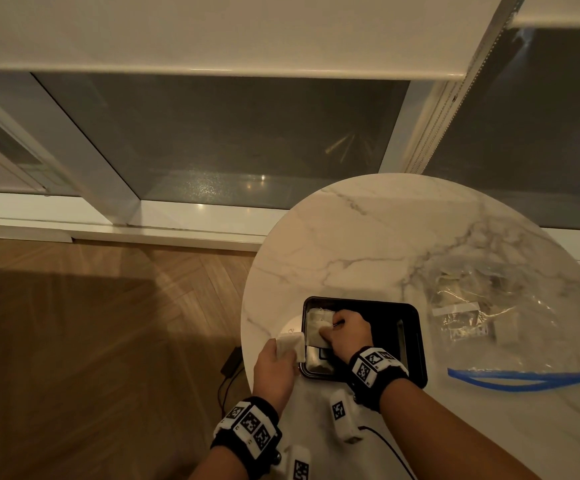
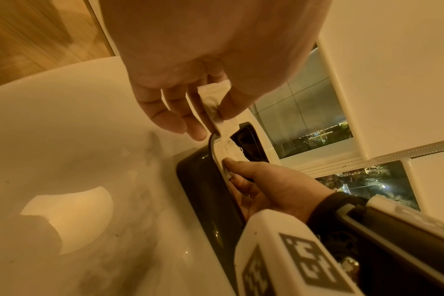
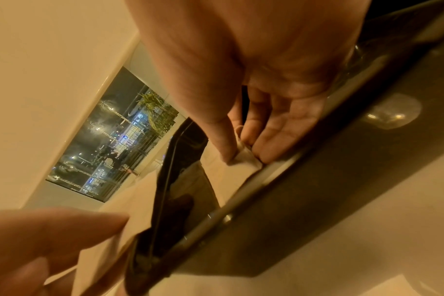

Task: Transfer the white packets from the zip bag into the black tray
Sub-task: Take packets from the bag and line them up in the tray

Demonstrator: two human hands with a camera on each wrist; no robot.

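A black tray sits on the round marble table. My left hand pinches a white packet between thumb and fingers at the tray's left rim; the same packet hangs over that rim in the left wrist view. My right hand is inside the tray, thumb and fingers pinching another white packet that lies on the tray floor. The clear zip bag with a blue zip strip lies to the right, with more packets inside.
The table's left edge is just left of my left hand, with wooden floor below. A dark cable and adapter lie on the floor by the table. Windows and a white sill run behind.
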